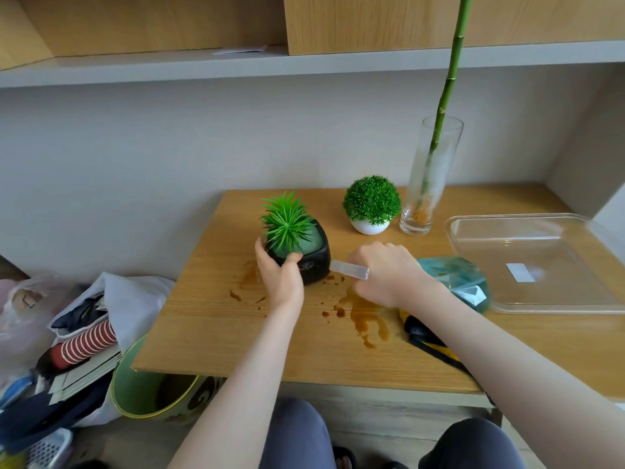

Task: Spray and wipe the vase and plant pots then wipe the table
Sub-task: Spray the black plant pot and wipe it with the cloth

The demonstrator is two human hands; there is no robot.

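My left hand (281,272) grips the near left side of a black plant pot (316,255) with a spiky green plant, which stands on the wooden table (216,326). My right hand (385,274) grips a teal spray bottle (456,279). Its clear nozzle (350,268) points at the black pot from a short distance. A white pot with a round green bush (371,206) and a tall glass vase (427,184) holding a bamboo stalk stand at the back of the table. A dark and yellow cloth (429,340) lies under my right forearm.
Brown liquid stains (367,319) spread over the table in front of the black pot. A clear plastic tray (541,262) lies at the right. A green bin (152,390) and bags of clutter (67,333) sit on the floor at the left. A shelf runs overhead.
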